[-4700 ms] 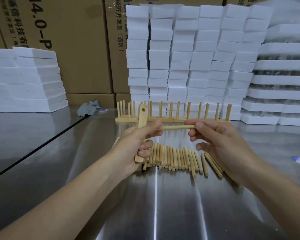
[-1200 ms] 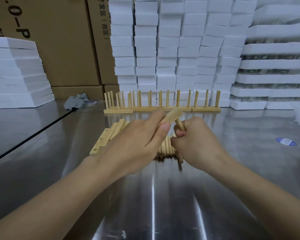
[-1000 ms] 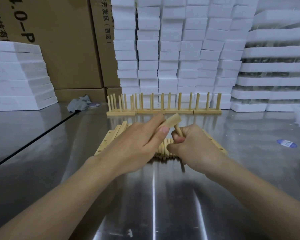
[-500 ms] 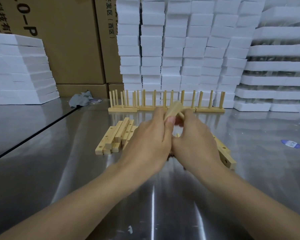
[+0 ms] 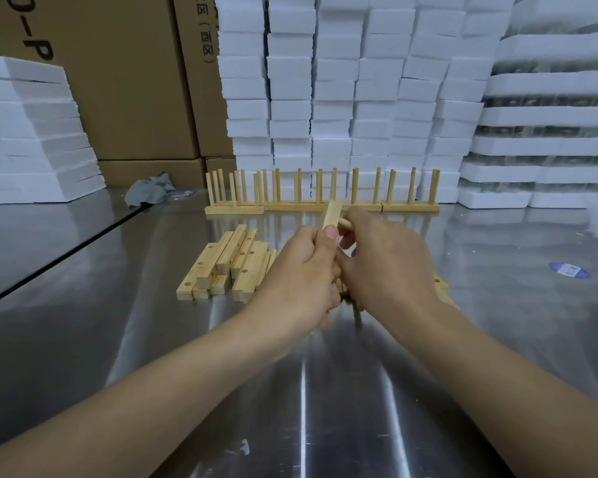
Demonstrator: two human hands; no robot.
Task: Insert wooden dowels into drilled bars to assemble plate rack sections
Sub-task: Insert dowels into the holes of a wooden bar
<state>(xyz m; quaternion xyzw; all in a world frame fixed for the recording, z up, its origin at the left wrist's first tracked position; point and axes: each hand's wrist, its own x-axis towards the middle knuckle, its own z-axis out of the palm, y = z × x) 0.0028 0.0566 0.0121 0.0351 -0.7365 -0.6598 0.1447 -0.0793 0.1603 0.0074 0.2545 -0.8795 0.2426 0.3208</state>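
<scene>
My left hand [image 5: 301, 274] grips a drilled wooden bar [image 5: 331, 215] upright, its top end showing above my thumb. My right hand [image 5: 387, 267] holds a wooden dowel [image 5: 344, 223] whose end meets the bar's right side near the top. The two hands touch over the middle of the steel table. A pile of loose drilled bars [image 5: 227, 263] lies just left of my left hand. The loose dowels on the table are mostly hidden under my hands. Finished rack sections [image 5: 321, 193] with upright dowels stand in a row at the back.
The steel table [image 5: 83, 305] has a dark seam at the left. More bars [image 5: 441, 288] peek out right of my right wrist. A grey rag [image 5: 149, 193], cardboard boxes [image 5: 128, 81] and stacked white foam blocks [image 5: 359, 91] line the back. A blue sticker [image 5: 568, 270] lies at the right.
My right hand has brought the dowel from level in front of me to the bar's side. Both hands have closed together and risen slightly; the bar now stands more upright.
</scene>
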